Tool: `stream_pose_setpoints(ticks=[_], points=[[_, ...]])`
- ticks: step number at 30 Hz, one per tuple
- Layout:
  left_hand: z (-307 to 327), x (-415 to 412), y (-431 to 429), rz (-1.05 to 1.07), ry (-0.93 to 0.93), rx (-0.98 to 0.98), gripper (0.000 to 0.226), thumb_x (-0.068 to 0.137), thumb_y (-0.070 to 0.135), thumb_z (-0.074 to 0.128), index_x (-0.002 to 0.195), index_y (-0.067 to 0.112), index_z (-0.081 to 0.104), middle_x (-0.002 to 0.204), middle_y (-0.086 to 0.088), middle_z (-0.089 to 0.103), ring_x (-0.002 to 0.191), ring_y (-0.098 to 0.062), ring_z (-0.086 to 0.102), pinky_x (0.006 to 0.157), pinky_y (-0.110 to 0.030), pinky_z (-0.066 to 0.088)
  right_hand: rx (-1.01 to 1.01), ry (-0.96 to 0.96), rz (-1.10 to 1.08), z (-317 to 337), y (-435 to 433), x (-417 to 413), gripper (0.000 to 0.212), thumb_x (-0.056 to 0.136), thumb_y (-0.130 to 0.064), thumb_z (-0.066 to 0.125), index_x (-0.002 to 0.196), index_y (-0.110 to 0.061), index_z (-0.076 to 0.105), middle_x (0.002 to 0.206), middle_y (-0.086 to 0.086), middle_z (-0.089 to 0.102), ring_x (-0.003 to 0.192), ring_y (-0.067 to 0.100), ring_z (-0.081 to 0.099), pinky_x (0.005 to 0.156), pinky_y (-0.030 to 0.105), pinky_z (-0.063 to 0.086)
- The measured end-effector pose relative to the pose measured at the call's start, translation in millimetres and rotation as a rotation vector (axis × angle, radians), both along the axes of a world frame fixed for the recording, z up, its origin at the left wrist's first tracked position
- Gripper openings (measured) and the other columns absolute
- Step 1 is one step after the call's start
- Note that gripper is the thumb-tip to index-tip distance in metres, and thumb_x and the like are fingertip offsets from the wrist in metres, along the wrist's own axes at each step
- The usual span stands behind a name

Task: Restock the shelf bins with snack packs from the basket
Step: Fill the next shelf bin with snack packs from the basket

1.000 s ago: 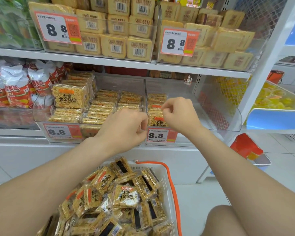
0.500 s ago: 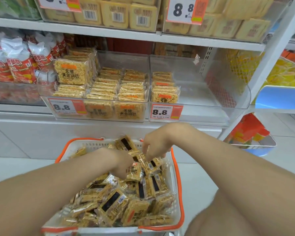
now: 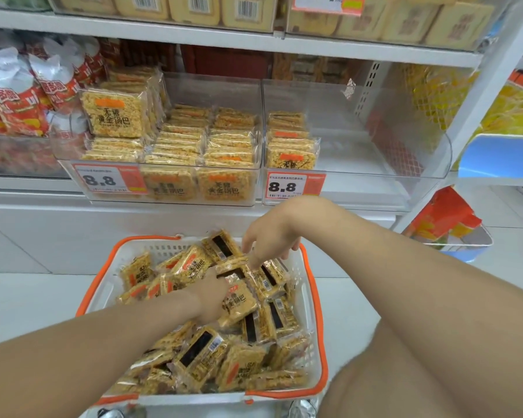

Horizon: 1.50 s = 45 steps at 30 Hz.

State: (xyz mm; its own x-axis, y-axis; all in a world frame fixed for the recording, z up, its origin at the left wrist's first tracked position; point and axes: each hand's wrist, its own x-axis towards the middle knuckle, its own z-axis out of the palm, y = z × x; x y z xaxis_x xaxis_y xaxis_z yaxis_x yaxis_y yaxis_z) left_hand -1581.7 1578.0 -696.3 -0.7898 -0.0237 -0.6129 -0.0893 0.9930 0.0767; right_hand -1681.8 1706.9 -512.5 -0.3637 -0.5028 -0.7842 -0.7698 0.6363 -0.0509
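A white basket with an orange rim [image 3: 313,300] stands on the floor below the shelf, heaped with several yellow snack packs [image 3: 200,357]. Both hands are down in it. My left hand [image 3: 210,292] lies on the heap, fingers curled onto a pack [image 3: 239,301]. My right hand [image 3: 269,236] reaches down from the right, thumb and forefinger pinching the edge of a pack [image 3: 231,262] near the far side. Above, the left clear bin [image 3: 175,200] is packed with the same snacks. The right clear bin [image 3: 384,173] holds one row of packs [image 3: 290,146] at its left.
Price tags reading 8.8 [image 3: 295,185] hang on both bin fronts. Red-and-white bags [image 3: 18,101] fill the bin to the left. An upper shelf [image 3: 224,34] carries boxed biscuits. A white shelf post [image 3: 477,95] rises at right, a blue tub with orange bags [image 3: 447,233] beside it. My knee [image 3: 405,372] is at lower right.
A second ago both hands were up at the right bin's front row. They dropped into the basket, and the view tilted down; now they are closing on packs in the heap.
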Motion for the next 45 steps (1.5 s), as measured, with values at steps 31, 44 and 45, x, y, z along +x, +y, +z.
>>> stream_pose_setpoints(ticks=[31,44,45], points=[[200.3,-12.2,-14.1,0.467,0.403,1.092,0.028,0.094,0.01,0.077,0.121,0.014,0.071,0.1,-0.007,0.079,0.088,-0.019,0.077,0.076,-0.033,0.065,-0.466,0.214,-0.07,65.0,50.4,-2.0,0.046,0.086,-0.012,0.068,0.126,-0.022,0.047,0.097,0.002,0.061,0.078,0.015,0.057,0.055,0.028,0.042],[215.3,-40.3,-6.3,0.174,1.109,0.555,0.026,0.111,0.03,0.048,0.11,0.023,0.072,0.094,0.015,0.071,0.081,-0.002,0.066,0.076,-0.028,0.054,-1.393,0.583,-0.696,76.2,71.8,-41.9,0.02,0.088,-0.039,0.053,0.094,-0.026,0.067,0.083,-0.004,0.072,0.089,0.022,0.068,0.078,0.04,0.057],[213.3,-42.0,-6.9,0.09,1.116,0.471,0.022,0.11,0.028,0.05,0.113,0.026,0.072,0.099,0.017,0.066,0.085,0.0,0.061,0.081,-0.028,0.052,-1.423,0.588,-0.744,73.1,73.7,-47.4,0.017,0.091,-0.034,0.053,0.101,-0.027,0.065,0.086,-0.004,0.072,0.09,0.021,0.067,0.078,0.04,0.056]])
